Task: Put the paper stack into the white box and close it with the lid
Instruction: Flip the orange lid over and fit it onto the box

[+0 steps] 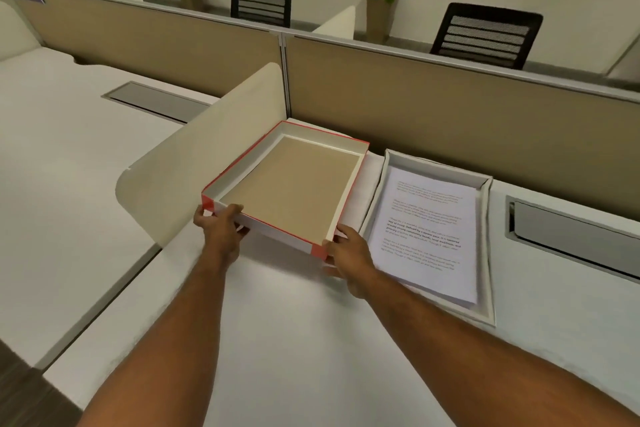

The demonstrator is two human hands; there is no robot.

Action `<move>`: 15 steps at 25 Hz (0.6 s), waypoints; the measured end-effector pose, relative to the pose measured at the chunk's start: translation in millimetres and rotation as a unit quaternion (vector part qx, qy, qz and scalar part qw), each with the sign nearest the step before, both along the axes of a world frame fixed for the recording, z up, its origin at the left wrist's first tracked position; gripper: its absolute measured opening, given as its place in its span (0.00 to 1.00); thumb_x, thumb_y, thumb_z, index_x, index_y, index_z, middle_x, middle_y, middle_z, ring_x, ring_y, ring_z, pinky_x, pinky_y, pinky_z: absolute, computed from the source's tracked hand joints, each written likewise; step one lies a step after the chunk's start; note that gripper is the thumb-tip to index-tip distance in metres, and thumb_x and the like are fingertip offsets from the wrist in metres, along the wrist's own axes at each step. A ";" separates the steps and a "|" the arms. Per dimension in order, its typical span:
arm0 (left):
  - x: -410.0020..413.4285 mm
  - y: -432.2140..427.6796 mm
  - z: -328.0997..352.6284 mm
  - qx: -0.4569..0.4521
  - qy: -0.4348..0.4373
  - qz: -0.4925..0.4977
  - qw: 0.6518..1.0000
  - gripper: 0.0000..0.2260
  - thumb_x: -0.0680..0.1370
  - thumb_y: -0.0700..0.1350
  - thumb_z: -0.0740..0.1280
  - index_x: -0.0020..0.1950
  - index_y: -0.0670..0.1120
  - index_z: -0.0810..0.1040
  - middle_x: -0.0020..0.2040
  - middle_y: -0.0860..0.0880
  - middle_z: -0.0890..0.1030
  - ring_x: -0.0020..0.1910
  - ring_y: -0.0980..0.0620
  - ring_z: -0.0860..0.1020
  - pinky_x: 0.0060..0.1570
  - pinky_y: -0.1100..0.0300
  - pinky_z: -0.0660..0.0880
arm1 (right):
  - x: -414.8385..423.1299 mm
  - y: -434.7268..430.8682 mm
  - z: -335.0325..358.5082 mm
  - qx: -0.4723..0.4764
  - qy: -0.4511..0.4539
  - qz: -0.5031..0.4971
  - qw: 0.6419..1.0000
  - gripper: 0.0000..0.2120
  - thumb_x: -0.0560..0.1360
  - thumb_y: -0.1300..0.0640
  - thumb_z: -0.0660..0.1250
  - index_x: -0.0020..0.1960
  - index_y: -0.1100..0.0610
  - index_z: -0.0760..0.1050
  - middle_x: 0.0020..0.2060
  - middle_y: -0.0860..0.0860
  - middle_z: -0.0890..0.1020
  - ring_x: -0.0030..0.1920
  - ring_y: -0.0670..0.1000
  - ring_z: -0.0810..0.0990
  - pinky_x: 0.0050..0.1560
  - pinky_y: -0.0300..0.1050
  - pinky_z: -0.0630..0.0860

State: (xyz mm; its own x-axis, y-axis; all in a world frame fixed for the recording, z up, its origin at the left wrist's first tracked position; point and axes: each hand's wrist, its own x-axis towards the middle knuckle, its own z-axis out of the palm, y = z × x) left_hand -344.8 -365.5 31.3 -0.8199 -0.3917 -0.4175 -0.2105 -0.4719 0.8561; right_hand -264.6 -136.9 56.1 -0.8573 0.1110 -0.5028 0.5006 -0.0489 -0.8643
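The lid, upside down with a brown inside and red-edged white walls, is tilted up off the desk. My left hand grips its near left corner and my right hand grips its near right corner. To the right lies the white box on the desk, open. The paper stack, printed sheets with text, lies inside it.
A cream rounded divider panel stands just left of the lid. A tan partition wall runs behind the desk. A grey cable hatch sits right of the box, another on the left desk. Black chairs and plants stand beyond the partition.
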 end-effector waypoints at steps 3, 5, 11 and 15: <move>4.6 3.9 12.2 -0.001 0.043 -0.029 0.999 0.22 0.73 0.33 0.67 0.66 0.41 0.66 0.52 0.43 0.75 0.55 0.40 0.76 0.47 0.44 0.79 | 5.7 6.6 6.2 -0.015 0.009 -0.025 1.000 0.23 0.77 0.66 0.65 0.70 0.53 0.69 0.62 0.52 0.80 0.56 0.56 0.82 0.46 0.47 0.83; 8.4 7.3 25.4 -0.013 0.076 -0.048 0.996 0.21 0.74 0.33 0.67 0.64 0.42 0.66 0.48 0.45 0.74 0.51 0.42 0.75 0.50 0.42 0.78 | 12.0 11.1 10.7 -0.034 0.009 -0.030 0.999 0.23 0.77 0.65 0.65 0.70 0.53 0.70 0.60 0.51 0.81 0.52 0.53 0.84 0.44 0.45 0.83; 28.8 38.1 76.5 -0.109 0.154 -0.061 0.980 0.27 0.72 0.34 0.70 0.67 0.45 0.64 0.49 0.45 0.73 0.46 0.46 0.77 0.45 0.47 0.80 | 24.1 36.3 40.7 0.165 -0.013 0.079 0.983 0.34 0.76 0.41 0.65 0.76 0.55 0.61 0.68 0.56 0.74 0.61 0.56 0.78 0.59 0.49 0.74; 46.6 76.4 106.9 -0.253 0.214 -0.100 0.938 0.32 0.71 0.37 0.73 0.71 0.44 0.61 0.53 0.43 0.77 0.46 0.45 0.78 0.48 0.50 0.79 | 18.4 44.4 92.4 0.206 0.063 0.069 0.974 0.36 0.74 0.36 0.63 0.74 0.56 0.63 0.72 0.55 0.71 0.70 0.56 0.71 0.61 0.48 0.69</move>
State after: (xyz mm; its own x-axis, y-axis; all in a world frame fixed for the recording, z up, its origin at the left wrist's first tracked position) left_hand -298.2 -289.1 138.1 -0.9482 -0.2710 0.1655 0.1635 0.0302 0.9861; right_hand -246.1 -92.5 148.6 -0.9304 0.1610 -0.3293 0.3663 0.3754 -0.8514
